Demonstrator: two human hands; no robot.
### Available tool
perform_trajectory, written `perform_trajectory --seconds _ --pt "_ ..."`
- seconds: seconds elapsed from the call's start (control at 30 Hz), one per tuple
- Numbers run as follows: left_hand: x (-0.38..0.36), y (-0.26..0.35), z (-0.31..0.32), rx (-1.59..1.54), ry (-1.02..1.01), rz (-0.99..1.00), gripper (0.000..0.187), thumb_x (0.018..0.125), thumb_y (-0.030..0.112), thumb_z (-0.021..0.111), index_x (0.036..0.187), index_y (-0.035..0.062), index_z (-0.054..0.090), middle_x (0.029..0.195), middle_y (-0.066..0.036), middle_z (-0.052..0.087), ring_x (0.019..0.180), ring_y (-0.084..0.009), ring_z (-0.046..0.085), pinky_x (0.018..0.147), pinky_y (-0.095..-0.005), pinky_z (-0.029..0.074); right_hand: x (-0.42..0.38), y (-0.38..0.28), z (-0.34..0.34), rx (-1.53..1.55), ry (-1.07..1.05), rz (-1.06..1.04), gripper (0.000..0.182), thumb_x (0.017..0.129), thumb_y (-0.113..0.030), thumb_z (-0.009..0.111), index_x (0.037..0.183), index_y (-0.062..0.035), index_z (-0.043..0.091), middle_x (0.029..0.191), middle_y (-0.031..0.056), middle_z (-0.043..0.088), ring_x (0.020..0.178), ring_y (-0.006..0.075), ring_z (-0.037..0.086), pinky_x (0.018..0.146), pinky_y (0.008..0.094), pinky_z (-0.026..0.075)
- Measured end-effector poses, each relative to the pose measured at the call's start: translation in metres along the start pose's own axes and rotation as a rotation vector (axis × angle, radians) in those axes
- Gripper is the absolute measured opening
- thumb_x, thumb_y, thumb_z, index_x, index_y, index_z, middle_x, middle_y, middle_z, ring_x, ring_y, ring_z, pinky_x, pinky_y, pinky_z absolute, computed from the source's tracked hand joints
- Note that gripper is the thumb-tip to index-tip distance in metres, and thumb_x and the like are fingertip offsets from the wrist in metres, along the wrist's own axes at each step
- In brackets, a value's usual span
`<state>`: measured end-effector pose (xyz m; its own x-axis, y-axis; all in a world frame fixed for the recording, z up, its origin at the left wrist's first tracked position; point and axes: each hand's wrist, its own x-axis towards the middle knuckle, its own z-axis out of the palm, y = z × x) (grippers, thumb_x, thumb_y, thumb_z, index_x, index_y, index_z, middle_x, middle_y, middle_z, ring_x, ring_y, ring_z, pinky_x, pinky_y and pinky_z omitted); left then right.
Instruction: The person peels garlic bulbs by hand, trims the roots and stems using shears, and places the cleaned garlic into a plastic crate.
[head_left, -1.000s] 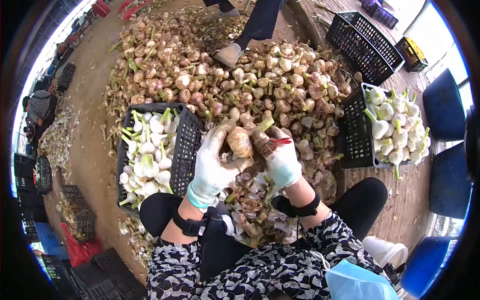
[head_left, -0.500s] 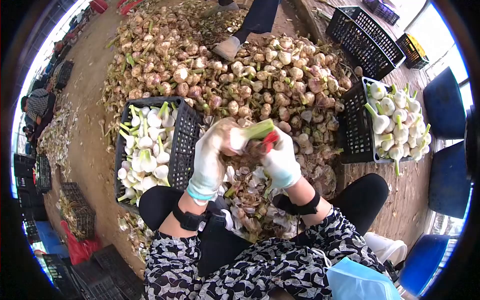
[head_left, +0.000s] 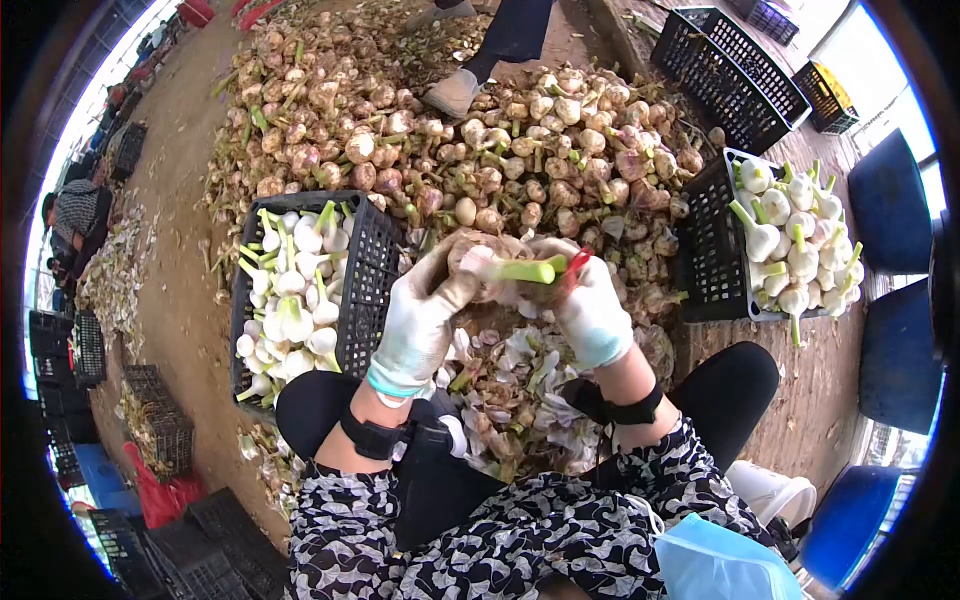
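Note:
My left hand point(head_left: 420, 315), in a dirty white glove, is closed on a garlic bulb point(head_left: 478, 264) whose cut green stem points right. Close beside the stem, my gloved right hand point(head_left: 590, 305) is closed around a small red tool point(head_left: 575, 268); the rest of the tool is hidden. Below both hands lie loose garlic skins point(head_left: 520, 390). Peeled white garlic fills a black crate point(head_left: 370, 290) on the left, and more is heaped in another crate point(head_left: 712, 250) on the right. A large pile of unpeeled garlic point(head_left: 330, 125) spreads out beyond my hands.
Another person's shoe point(head_left: 453, 93) stands in the pile. Empty black crates point(head_left: 735, 80) are at the upper right, with blue barrels point(head_left: 900, 355) along the right edge. A white bucket point(head_left: 775, 492) is near my right knee. People sit far left.
My right hand has moved slightly right and down, apart from the bulb. The green stem now points more level to the right, and the red tool has shifted right with the hand.

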<state>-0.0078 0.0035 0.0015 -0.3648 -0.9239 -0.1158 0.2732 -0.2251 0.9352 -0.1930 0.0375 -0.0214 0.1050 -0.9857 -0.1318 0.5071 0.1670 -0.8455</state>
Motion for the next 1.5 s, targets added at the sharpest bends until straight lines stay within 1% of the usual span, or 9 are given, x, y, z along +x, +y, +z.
perform_trajectory --seconds 0.17,0.33,0.5,0.6,0.83,1.03,1.2,1.33,1.5 --pt "0.003 -0.002 -0.006 0.083 -0.055 0.028 0.062 0.085 0.023 0.066 0.132 -0.0063 0.039 0.119 -0.014 0.056 0.106 -0.0193 0.056 0.091 -0.0312 0.046 -0.005 0.003 0.016 0.238 -0.038 -0.108 0.024 0.087 -0.014 0.057 0.105 0.0017 0.058 0.095 0.0049 0.063 0.093 0.0149 0.061 0.082 0.0288 0.052" --pt "-0.002 0.006 -0.002 0.413 -0.102 0.287 0.075 0.068 0.011 0.081 0.128 -0.0059 0.039 0.109 -0.009 0.060 0.097 -0.0126 0.057 0.086 -0.0263 0.047 -0.001 0.015 0.011 -0.595 0.017 -0.307 0.028 0.075 0.004 0.049 0.099 -0.0032 0.062 0.082 0.0100 0.061 0.072 0.0165 0.055 0.068 0.0288 0.045" --pt "-0.008 0.009 -0.002 0.116 -0.178 0.068 0.069 0.068 0.013 0.081 0.125 -0.0057 0.046 0.108 -0.012 0.060 0.097 -0.0170 0.060 0.084 -0.0280 0.051 0.041 0.035 -0.046 -0.586 0.591 -0.399 0.023 0.080 0.004 0.046 0.094 0.0010 0.063 0.072 0.0082 0.063 0.066 0.0202 0.058 0.062 0.0331 0.046" --pt "-0.008 0.012 -0.003 -0.061 -0.290 -0.110 0.069 0.072 0.014 0.077 0.129 -0.0053 0.042 0.111 -0.009 0.057 0.097 -0.0171 0.059 0.081 -0.0269 0.051 0.029 0.055 -0.065 -1.483 -0.123 0.364 0.030 0.075 -0.010 0.056 0.103 -0.0061 0.063 0.103 0.0199 0.064 0.098 0.0334 0.060 0.084 0.0359 0.047" --pt "0.003 -0.004 -0.016 0.422 -0.187 0.078 0.074 0.069 0.009 0.074 0.132 -0.0063 0.039 0.118 -0.010 0.056 0.104 -0.0150 0.055 0.089 -0.0254 0.046 0.036 0.040 -0.061 -0.810 0.005 0.118 0.014 0.079 -0.006 0.050 0.089 -0.0022 0.060 0.083 0.0174 0.064 0.075 0.0235 0.061 0.067 0.0320 0.048" --pt "-0.005 0.005 -0.011 -0.014 -0.206 -0.188 0.072 0.069 0.011 0.075 0.129 -0.0084 0.041 0.118 -0.012 0.056 0.107 -0.0169 0.055 0.091 -0.0279 0.046 0.027 -0.022 -0.033 -0.289 -0.034 0.105 0.015 0.085 -0.012 0.057 0.088 0.0029 0.056 0.081 0.0095 0.065 0.071 0.0137 0.058 0.065 0.0297 0.048" --pt "-0.003 0.002 -0.011 0.094 -0.167 -0.247 0.070 0.072 0.013 0.073 0.130 -0.0083 0.040 0.116 -0.013 0.057 0.105 -0.0184 0.056 0.091 -0.0289 0.046 0.000 -0.018 0.005 -1.225 -0.041 -0.354 0.017 0.076 0.001 0.056 0.092 0.0014 0.060 0.084 0.0174 0.064 0.082 0.0264 0.064 0.072 0.0315 0.049" --pt "-0.002 -0.004 -0.014 0.049 -0.213 -0.178 0.072 0.072 0.012 0.071 0.132 -0.0083 0.038 0.117 -0.015 0.056 0.102 -0.0185 0.058 0.088 -0.0286 0.048 0.022 -0.004 -0.023 -1.194 0.145 -0.174 0.018 0.073 -0.006 0.057 0.088 0.0022 0.059 0.078 0.0273 0.058 0.081 0.0429 0.059 0.068 0.0416 0.048" --pt "0.002 -0.007 -0.014 -0.082 -0.205 -0.176 0.065 0.076 0.008 0.057 0.135 -0.0064 0.036 0.119 -0.014 0.056 0.105 -0.0196 0.057 0.092 -0.0303 0.045 0.013 -0.007 -0.024 -0.035 -0.081 0.175 0.039 0.086 -0.014 0.060 0.121 -0.0019 0.049 0.098 0.0034 0.061 0.076 0.0090 0.060 0.065 0.0237 0.049"
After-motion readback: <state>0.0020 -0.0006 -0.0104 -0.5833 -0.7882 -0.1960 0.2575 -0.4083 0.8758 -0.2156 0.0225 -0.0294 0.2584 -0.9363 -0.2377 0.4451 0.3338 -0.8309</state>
